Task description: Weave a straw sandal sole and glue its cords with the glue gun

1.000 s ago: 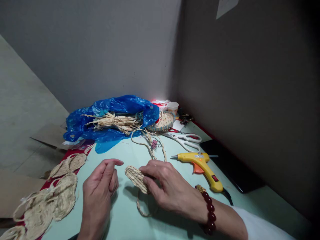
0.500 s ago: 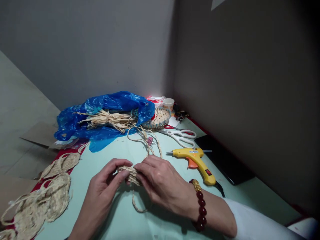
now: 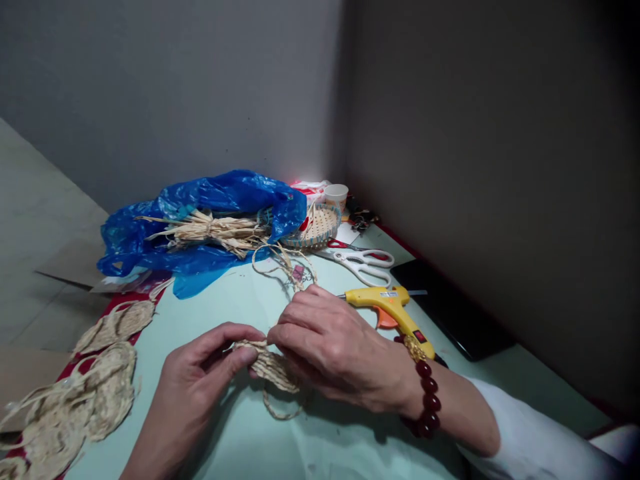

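Between my hands, above the table, is a flat coil of braided straw cord [image 3: 274,368], its rows lying side by side. My left hand [image 3: 200,380] pinches its left end between thumb and fingers. At the upper right edge, my right hand [image 3: 335,350] has its fingers closed on the braid; its thumb is mostly hidden. A loop of the cord hangs below the coil. More loose straw braid [image 3: 287,263] lies on the table beyond the right hand. The yellow glue gun [image 3: 400,300] rests just past the right wrist, which wears dark red beads.
White-handled scissors [image 3: 367,265] and a black tablet-like slab [image 3: 450,310] lie to the right. At the back are a blue plastic bag [image 3: 190,193] with straw bundles [image 3: 215,230], a woven basket [image 3: 320,227] and a paper cup [image 3: 336,195]. Coiled straw pieces [image 3: 107,390] line the left edge.
My right hand has shifted up and to the right, uncovering more of the coil. The left hand keeps its pinch. The whole view has tilted slightly.
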`<state>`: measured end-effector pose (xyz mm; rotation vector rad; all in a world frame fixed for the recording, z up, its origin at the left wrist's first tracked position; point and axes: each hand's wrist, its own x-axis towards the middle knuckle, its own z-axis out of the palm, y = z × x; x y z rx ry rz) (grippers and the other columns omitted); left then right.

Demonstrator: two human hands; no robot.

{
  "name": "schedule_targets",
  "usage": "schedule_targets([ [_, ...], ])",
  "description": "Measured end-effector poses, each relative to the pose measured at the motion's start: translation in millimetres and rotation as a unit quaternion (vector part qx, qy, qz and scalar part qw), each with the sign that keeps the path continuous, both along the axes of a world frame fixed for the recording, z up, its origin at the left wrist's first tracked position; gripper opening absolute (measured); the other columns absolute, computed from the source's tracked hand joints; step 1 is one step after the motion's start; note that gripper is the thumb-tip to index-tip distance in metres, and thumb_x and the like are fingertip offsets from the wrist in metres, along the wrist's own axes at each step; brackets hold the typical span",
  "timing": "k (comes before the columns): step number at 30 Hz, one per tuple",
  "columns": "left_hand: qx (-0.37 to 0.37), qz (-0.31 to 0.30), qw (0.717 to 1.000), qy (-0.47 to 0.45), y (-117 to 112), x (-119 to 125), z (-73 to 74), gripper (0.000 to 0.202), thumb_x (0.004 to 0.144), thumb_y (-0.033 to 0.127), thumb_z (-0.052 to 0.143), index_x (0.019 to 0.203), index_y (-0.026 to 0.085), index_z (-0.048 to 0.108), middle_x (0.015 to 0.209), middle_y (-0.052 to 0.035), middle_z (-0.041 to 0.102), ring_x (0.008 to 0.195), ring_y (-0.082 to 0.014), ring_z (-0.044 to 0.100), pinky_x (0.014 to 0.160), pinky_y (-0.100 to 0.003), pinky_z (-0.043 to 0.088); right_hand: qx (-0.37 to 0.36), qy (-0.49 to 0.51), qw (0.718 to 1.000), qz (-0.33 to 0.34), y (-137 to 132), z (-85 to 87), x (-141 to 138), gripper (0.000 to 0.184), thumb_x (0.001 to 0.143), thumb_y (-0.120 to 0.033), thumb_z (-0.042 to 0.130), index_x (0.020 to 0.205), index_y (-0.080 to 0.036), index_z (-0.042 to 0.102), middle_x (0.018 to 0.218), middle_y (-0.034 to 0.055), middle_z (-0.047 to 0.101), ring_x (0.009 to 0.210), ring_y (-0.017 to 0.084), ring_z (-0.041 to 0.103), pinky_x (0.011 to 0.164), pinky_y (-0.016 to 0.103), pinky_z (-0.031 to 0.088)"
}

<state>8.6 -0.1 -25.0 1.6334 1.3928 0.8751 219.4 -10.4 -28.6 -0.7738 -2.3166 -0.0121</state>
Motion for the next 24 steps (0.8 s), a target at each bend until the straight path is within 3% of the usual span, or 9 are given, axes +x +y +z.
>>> schedule_targets([
  [4,-0.001,0.024,1.0,0.006,-3,-3,-0.1,0.017,0.07,0.042,0.076,0.074,0.025,0.079,0.07,-0.0015,0.078,0.058,-0.018,0.068,0.054,-0.021,0.053,0.044,-0.015,0.999,0.007,-1,2.9,-2,0.035,0.102,-0.012,0.04,0.086,-0.008,0.071,0.073,0.0051,0.062,0.068,0.017,0.046,0.067,0.034,0.035],
  [11,-0.022,0.054,0.997,-0.059,-5,-8,-17.9,0.015,0.071,0.04,0.081,0.079,0.027,0.079,0.071,0.0019,0.077,0.063,-0.0147,0.065,0.06,-0.019,0.052,0.055,-0.048,0.997,0.027,0,11.8,2,0.043,0.104,-0.01,0.034,0.075,-0.012,0.065,0.068,0.0012,0.056,0.066,0.016,0.042,0.069,0.033,0.035],
  [18,-0.031,0.074,0.992,-0.101,-7,-9,-22.7,0.01,0.071,0.034,0.083,0.077,0.027,0.08,0.074,0.0027,0.077,0.073,-0.0152,0.064,0.067,-0.018,0.05,0.018,-0.071,0.996,0.042,1,9.1,3,0.03,0.1,-0.01,0.044,0.081,-0.011,0.067,0.072,0.0015,0.057,0.069,0.016,0.043,0.068,0.033,0.034],
  [24,-0.067,0.045,0.987,-0.142,-7,-5,-14.7,0.013,0.067,0.035,0.085,0.074,0.025,0.079,0.069,0.0022,0.075,0.06,-0.0142,0.063,0.059,-0.02,0.05,-0.046,-0.082,0.994,0.063,4,13.6,11,0.02,0.096,-0.012,0.049,0.105,-0.011,0.066,0.091,0.0069,0.067,0.084,0.02,0.049,0.081,0.038,0.039],
])
